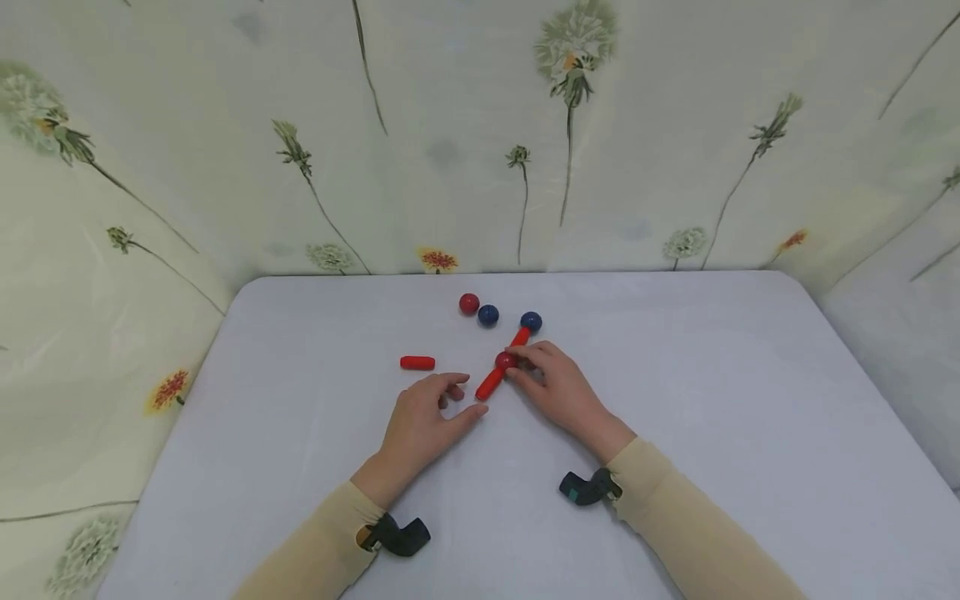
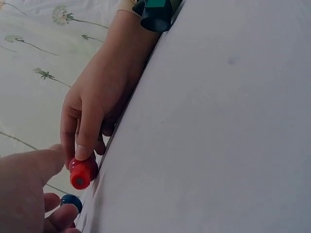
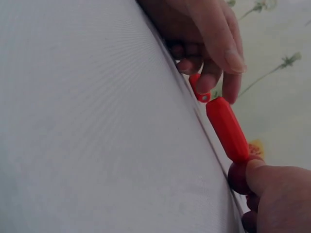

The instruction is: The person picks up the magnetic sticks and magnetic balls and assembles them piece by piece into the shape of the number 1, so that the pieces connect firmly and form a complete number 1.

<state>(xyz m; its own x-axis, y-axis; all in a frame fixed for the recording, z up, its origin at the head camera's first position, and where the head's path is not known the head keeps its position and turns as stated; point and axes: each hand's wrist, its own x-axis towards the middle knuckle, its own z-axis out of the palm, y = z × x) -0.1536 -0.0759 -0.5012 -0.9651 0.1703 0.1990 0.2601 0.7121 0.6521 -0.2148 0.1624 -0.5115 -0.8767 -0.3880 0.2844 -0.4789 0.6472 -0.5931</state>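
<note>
My right hand (image 1: 562, 392) pinches a dark red ball (image 1: 506, 361) between thumb and fingers. A red stick (image 1: 491, 384) runs from that ball toward my left hand, and another red stick (image 1: 521, 337) joins its far side to a blue ball (image 1: 531, 322). My left hand (image 1: 423, 421) holds nothing; its thumb and fingers are parted close to the near stick's free end. In the right wrist view the near stick (image 3: 226, 129) points up at the left hand (image 3: 209, 43). The left wrist view shows the stick end-on (image 2: 80, 179) beneath the right fingers.
A loose red stick (image 1: 417, 362) lies on the white table (image 1: 300, 467), left of the joined pieces. Behind them a red ball (image 1: 468, 304) and a blue ball (image 1: 488, 315) sit side by side. A flowered cloth (image 1: 450, 192) hangs beyond the table's back edge.
</note>
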